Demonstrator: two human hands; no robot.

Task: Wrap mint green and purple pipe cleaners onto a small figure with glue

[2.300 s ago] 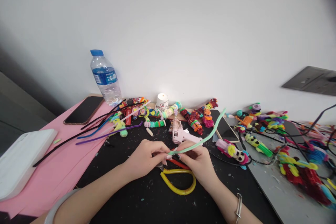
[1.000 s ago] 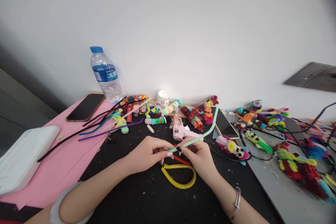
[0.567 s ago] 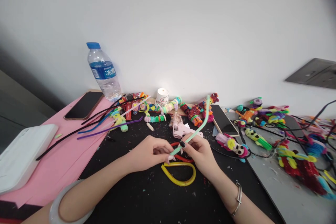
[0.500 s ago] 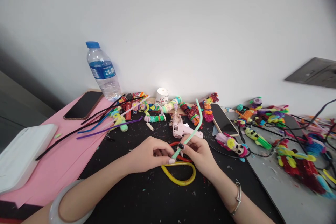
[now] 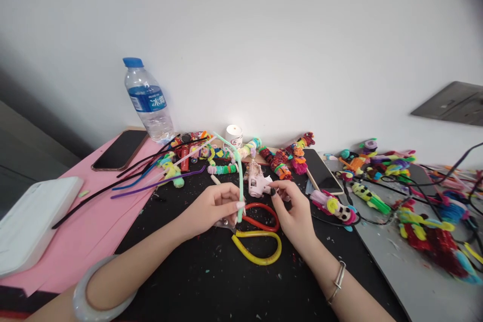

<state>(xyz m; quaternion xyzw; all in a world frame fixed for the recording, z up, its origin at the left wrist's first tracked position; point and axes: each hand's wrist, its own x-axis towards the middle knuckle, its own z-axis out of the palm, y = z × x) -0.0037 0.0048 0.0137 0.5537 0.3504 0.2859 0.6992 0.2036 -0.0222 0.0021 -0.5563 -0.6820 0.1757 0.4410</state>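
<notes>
My left hand [image 5: 211,209] is closed on the lower end of a light green pipe cleaner [image 5: 240,181]. The pipe cleaner stands upright and bends to the left at its top. My right hand [image 5: 296,211] is off the pipe cleaner, and its thumb and curled fingers close around the handle end of a pink glue gun [image 5: 257,183] on the black mat [image 5: 211,282]. A red loop [image 5: 264,210] and a yellow loop [image 5: 260,254] lie on the mat between my hands. I wear a pale bangle on the left wrist and a metal bracelet on the right.
A water bottle [image 5: 148,103] stands at the back left. A phone [image 5: 119,150] and long pipe cleaners [image 5: 151,181] lie on pink paper [image 5: 86,231], with a white box [image 5: 30,221] at the left edge. A candle cup [image 5: 234,136], a second phone [image 5: 320,173], pipe-cleaner figures [image 5: 281,161] and cables [image 5: 433,186] crowd the back and right.
The green pipe cleaner swung from leaning right to standing upright, bent left. My right hand let go of it and moved to the glue gun. My left hand kept its hold.
</notes>
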